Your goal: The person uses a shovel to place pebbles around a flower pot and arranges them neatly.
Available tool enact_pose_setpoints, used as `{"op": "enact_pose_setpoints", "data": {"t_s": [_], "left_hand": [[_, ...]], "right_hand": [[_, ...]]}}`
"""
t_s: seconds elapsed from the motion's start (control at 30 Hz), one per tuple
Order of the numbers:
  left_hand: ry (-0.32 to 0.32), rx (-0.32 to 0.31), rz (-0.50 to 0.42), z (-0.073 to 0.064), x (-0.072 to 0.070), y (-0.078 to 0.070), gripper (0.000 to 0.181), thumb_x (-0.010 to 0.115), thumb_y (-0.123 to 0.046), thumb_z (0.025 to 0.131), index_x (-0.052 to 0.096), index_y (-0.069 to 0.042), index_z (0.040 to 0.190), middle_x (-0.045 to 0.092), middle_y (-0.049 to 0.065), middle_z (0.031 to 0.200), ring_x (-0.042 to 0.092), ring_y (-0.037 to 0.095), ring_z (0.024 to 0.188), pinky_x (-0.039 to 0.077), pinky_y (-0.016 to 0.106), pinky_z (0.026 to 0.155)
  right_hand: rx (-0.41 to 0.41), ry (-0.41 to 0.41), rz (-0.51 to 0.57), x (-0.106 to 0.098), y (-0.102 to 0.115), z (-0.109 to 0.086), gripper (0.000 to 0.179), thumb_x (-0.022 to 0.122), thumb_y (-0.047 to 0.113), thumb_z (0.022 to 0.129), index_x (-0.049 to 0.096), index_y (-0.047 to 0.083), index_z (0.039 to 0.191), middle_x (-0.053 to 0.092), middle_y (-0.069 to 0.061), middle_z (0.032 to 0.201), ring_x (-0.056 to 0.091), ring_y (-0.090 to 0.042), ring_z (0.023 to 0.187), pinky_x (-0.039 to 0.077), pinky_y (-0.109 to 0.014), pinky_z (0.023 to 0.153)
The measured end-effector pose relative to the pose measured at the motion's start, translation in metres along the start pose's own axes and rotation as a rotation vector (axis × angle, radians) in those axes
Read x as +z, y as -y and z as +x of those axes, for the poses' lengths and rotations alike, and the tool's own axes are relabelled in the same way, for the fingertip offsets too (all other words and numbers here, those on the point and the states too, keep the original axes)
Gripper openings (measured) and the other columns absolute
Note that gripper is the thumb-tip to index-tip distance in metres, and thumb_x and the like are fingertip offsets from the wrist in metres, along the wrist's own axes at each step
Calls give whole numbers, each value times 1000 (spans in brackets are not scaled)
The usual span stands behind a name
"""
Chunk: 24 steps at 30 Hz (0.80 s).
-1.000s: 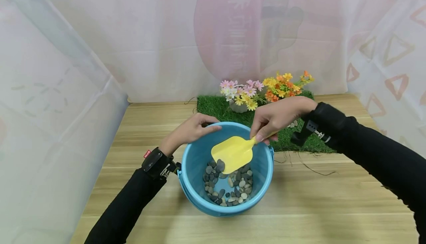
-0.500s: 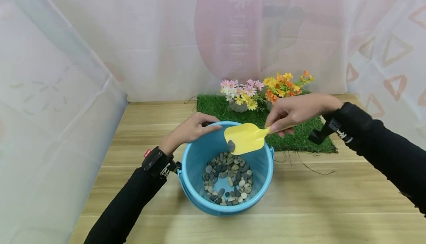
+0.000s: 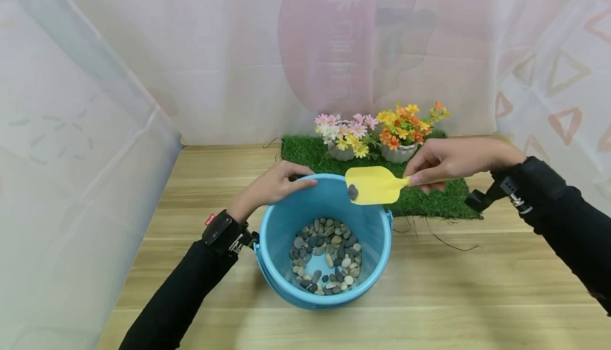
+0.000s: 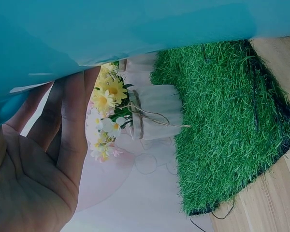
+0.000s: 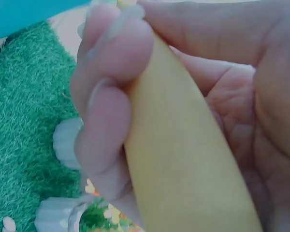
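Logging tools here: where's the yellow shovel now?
In the head view, the yellow shovel is right of centre, in the right hand, over the far right rim of the blue bucket.

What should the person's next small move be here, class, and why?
Probably the right hand should tip the front edge of the yellow scoop up slightly before any wider swing. One dark stone lies close to that edge and might slide off. In the head view, the scoop overlaps the blue bucket's rim, which the left hand holds.
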<state>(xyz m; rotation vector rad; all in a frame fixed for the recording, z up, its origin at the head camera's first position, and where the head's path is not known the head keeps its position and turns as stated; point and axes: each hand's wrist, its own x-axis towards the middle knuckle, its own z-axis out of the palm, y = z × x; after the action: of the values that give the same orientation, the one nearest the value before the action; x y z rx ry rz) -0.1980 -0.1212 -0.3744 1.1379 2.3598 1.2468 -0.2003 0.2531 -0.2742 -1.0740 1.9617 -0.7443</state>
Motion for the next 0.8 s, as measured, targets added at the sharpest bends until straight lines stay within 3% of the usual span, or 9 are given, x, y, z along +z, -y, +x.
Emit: {"op": "enact_pose_setpoints", "data": {"t_s": [0.37, 0.53, 0.8], "left_hand": [[3, -5, -13, 0, -1, 0, 21, 52, -35, 95, 67, -23, 104, 65, -6, 85, 55, 10, 66, 45, 31, 60], [5, 0, -19, 1, 0, 0, 21, 52, -34, 95, 67, -21, 104, 65, -5, 85, 56, 10, 66, 46, 31, 60], [10, -14, -22, 1, 0, -1, 23, 52, -34, 95, 67, -20, 105, 65, -2, 86, 56, 10, 66, 47, 32, 60]], "right_hand": [[78, -110, -18, -1, -33, -31, 19, 48, 23, 98, 66, 22, 91, 57, -1, 69, 45, -18, 48, 34, -29, 40], [77, -128, 31, 1, -52, -45, 20, 47, 17, 98, 66, 17, 92, 58, -4, 69, 48, -19, 48, 38, -30, 42], [207, -177, 91, 10, -83, -61, 20, 49, 24, 97, 66, 14, 91, 59, -6, 73, 50, -25, 54, 44, -32, 54]]}}
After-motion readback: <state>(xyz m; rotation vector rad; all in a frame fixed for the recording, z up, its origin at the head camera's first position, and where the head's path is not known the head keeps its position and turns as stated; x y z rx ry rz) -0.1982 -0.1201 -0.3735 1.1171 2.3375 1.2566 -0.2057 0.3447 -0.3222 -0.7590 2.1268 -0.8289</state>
